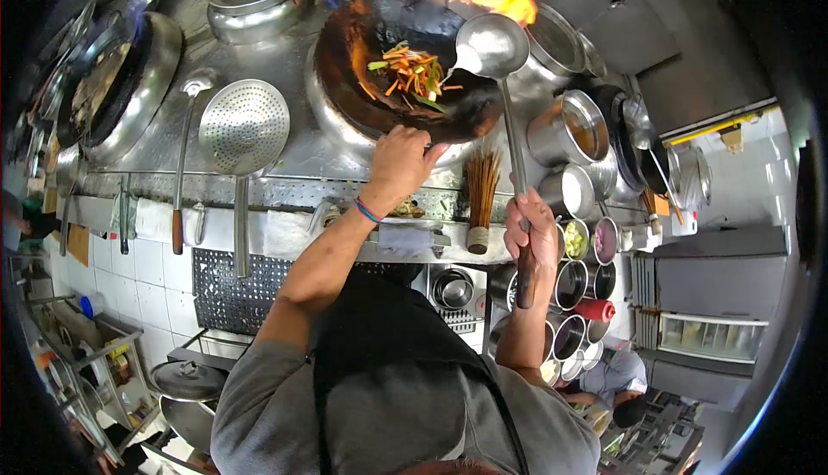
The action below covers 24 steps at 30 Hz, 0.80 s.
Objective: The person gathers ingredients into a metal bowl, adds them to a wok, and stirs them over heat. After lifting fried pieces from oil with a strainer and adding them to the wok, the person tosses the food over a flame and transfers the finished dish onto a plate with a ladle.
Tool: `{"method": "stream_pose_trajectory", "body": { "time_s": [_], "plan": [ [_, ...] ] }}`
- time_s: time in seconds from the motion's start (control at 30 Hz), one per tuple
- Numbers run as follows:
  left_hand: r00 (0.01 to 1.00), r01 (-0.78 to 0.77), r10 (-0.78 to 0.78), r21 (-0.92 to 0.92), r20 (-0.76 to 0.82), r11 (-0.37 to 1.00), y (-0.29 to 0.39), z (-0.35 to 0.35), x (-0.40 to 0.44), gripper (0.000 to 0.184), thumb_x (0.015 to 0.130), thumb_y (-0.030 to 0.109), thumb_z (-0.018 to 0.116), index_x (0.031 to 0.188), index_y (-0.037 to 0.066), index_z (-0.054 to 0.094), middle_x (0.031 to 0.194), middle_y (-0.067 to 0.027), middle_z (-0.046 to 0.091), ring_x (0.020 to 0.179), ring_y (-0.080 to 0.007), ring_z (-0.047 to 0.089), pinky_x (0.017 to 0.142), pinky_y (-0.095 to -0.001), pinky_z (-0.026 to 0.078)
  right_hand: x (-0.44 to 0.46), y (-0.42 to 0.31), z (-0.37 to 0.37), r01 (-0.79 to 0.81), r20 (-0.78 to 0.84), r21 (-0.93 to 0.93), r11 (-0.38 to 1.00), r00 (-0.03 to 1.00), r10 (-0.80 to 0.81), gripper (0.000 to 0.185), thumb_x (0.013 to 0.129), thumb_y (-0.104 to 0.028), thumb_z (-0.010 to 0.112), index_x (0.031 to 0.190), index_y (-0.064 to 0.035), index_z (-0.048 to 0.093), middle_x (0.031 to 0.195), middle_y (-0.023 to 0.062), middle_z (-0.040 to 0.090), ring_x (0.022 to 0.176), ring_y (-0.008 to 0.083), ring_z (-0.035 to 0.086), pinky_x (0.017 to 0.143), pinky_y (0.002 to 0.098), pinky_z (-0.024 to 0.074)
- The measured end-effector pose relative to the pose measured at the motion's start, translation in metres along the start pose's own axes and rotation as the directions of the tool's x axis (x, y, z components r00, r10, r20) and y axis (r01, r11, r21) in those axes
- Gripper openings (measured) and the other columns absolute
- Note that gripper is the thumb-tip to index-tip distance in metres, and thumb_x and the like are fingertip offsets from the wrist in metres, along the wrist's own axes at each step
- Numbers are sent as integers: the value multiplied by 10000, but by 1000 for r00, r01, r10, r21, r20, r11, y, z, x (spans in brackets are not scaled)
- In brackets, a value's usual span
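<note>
Aiming the ladle [512,134] just short of twelve

Right hand [533,227] closed round its handle, tail toward six; bowl at two o'clock of the wok [470,117]. Left hand [404,160], fingers curled, grips the wok's six o'clock rim.

Wok [473,115], 12 o'clock: dark metal, rough, scorched. Ladle [492,42], 1 o'clock: smooth grey metal, soft sheen. Skimmer [245,126], 10 o'clock: perforated metal, satin. Tabletop [289,149], 11 o'clock: glossy steel. Brush [481,189], 2 o'clock: rough, woody bristles. Towel [289,223], 9 o'clock: matt cloth. Bottle [595,309], 4 o'clock: red plastic, smooth. Apron [379,337], 6 o'clock: matt black cloth.
</note>
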<state>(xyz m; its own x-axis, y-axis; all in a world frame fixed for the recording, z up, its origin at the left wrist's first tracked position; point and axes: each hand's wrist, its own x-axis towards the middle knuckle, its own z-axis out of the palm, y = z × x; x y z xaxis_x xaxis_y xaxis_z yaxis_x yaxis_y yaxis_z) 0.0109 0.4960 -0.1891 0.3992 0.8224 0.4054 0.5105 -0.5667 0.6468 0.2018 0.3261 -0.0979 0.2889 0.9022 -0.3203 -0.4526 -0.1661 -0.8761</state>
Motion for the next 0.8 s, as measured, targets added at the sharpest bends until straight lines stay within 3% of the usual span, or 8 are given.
{"method": "stream_pose_trajectory", "body": {
  "time_s": [0.23, 0.5, 0.63, 0.67, 0.8],
  "plan": [
    [997, -60, 58, -45, -42, 997, 13, -8, -13, 345, 879, 327, 726, 726, 22, 673, 750, -143, 666, 780, -352, 625, 687, -493, 500, 18, -13, 16, -20, 174, 129, 991, 985, -3, 444, 1033, -151, 540, 1444, -8, 452, 797, 21, 510, 412, 37, 390, 299, 221, 356],
    [996, -41, 35, -83, -78, 996, 23, -10, -19, 318, 860, 246, 735, 686, 8, 618, 706, -177, 627, 732, -398, 589, 692, -508, 476, 26, -8, 6, -103, 108, 52, 993, 989, 97, 387, 1028, -148, 552, 1396, -38, 506, 772, 6, 522, 414, 44, 403, 315, 212, 348],
    [996, -43, 38, -51, -81, 998, 19, -2, -17, 324, 867, 297, 730, 717, 23, 643, 749, -143, 651, 783, -357, 608, 678, -502, 470, 46, 2, 4, -123, 72, -48, 991, 989, 126, 181, 1030, -155, 552, 1177, -50, 574, 774, -7, 527, 423, 43, 416, 332, 221, 345],
    [997, -41, 38, -52, -63, 998, 18, -2, -17, 321, 867, 295, 731, 718, 25, 641, 747, -143, 647, 778, -357, 604, 674, -501, 467, 49, -4, 8, -140, 76, -102, 985, 986, 148, 122, 1002, -179, 576, 946, -83, 526, 723, 0, 514, 455, 91, 423, 371, 278, 350],
    [990, -75, 66, -74, -121, 994, 13, 3, -15, 318, 862, 286, 736, 705, 30, 631, 722, -137, 626, 756, -355, 589, 662, -502, 452, 71, -1, 2, -160, 55, -129, 979, 984, 168, 162, 1002, -188, 578, 895, -73, 535, 632, -8, 464, 436, 99, 413, 369, 279, 348]
  ]
}}
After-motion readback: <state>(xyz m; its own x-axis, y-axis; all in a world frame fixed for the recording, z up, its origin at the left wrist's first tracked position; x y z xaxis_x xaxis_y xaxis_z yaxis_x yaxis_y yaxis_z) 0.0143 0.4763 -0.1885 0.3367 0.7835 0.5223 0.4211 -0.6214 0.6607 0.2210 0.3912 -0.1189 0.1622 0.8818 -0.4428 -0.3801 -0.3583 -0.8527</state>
